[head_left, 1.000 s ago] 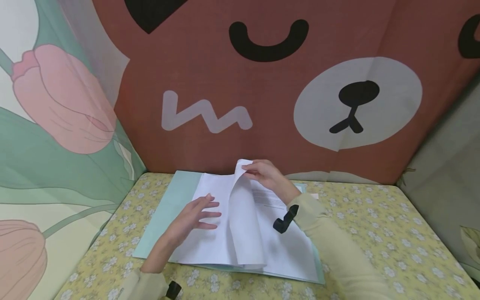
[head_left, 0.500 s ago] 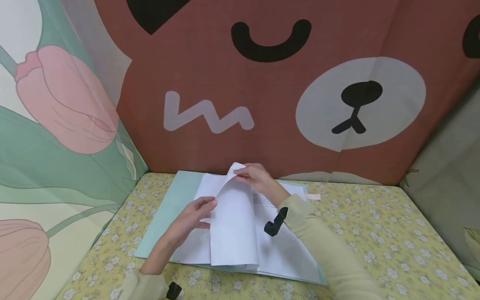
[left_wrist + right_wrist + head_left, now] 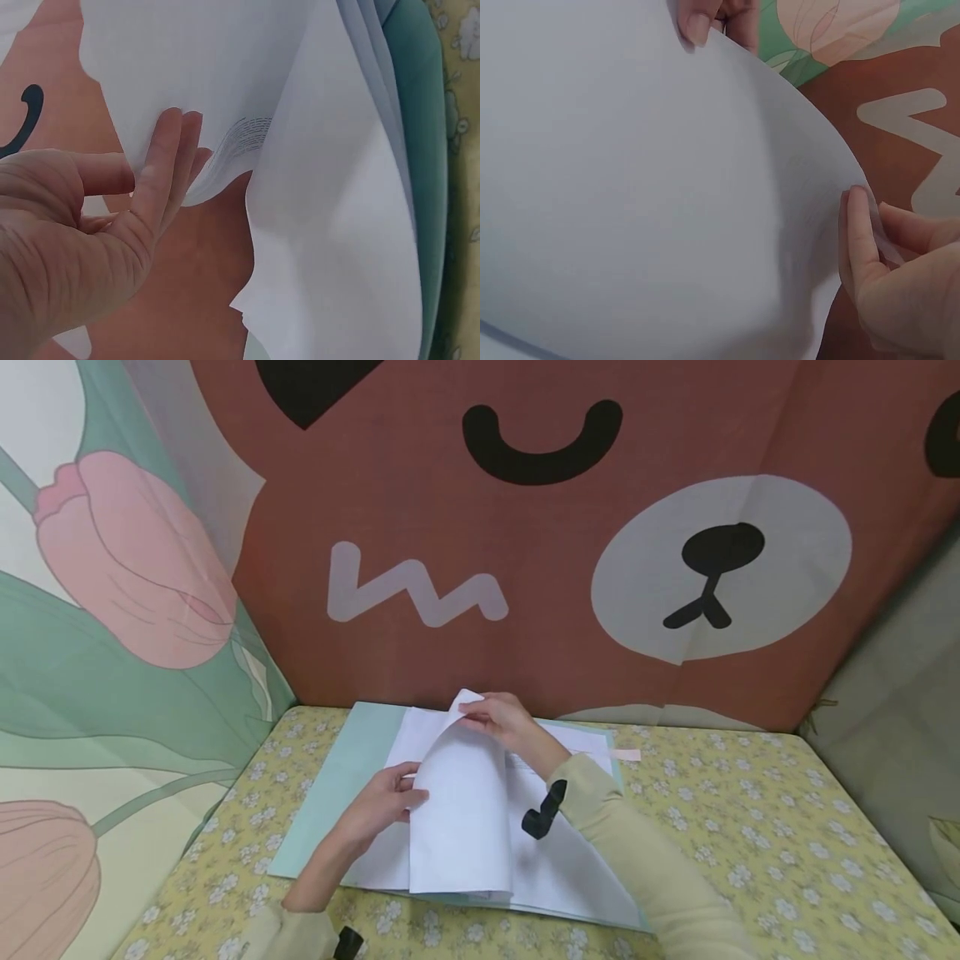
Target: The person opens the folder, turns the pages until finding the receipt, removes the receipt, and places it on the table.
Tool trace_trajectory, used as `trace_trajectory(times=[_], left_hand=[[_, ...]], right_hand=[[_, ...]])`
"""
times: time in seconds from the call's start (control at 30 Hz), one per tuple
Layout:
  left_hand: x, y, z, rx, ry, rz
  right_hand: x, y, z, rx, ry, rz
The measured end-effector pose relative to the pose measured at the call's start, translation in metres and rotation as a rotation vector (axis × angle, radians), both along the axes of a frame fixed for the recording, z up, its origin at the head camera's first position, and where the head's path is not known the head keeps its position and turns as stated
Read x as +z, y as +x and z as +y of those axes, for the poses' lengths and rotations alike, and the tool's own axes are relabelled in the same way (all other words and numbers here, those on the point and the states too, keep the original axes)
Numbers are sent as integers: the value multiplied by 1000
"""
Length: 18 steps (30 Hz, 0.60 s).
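Note:
In the head view a light-green folder point(image 3: 322, 793) lies spread on the table, with white papers point(image 3: 577, 868) inside it. One white sheet point(image 3: 461, 810) stands lifted and curved over the middle. My right hand point(image 3: 506, 722) pinches its top corner, and the right wrist view shows that hand's fingers point(image 3: 861, 232) lying against the paper. My left hand point(image 3: 382, 806) pinches the sheet's left edge, thumb on the near face and the other fingers behind. Close up, the left wrist view has this hand point(image 3: 90, 225) at the edge, with printed lines visible on a page.
A yellow floral cloth point(image 3: 750, 827) covers the table. A pink tab point(image 3: 626, 755) sticks out at the folder's right side. Directly behind the table hangs a brown bear-print curtain point(image 3: 420, 668), and a tulip-print curtain point(image 3: 150, 710) borders the left.
My right hand has drawn the sheet's corner leftward and slightly down. My left hand, spread and apart from the sheet at first, now pinches its left edge.

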State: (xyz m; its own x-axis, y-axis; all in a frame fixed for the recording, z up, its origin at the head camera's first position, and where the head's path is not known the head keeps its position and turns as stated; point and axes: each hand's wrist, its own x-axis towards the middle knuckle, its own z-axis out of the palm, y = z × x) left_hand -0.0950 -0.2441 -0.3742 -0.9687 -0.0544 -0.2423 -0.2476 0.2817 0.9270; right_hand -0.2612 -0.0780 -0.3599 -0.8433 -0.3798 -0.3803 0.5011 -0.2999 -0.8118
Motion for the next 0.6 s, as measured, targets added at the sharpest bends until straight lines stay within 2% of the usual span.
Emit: trace_trajectory(times=[0.17, 0.43, 0.6], left_hand=[[1, -2, -1, 9, -56, 0], [1, -3, -8, -11, -123, -9], [1, -6, -11, -17, -217, -10]], right_hand=[[3, 1, 11, 19, 4, 69], [7, 0, 45, 46, 51, 148], [7, -4, 73, 49, 96, 220]])
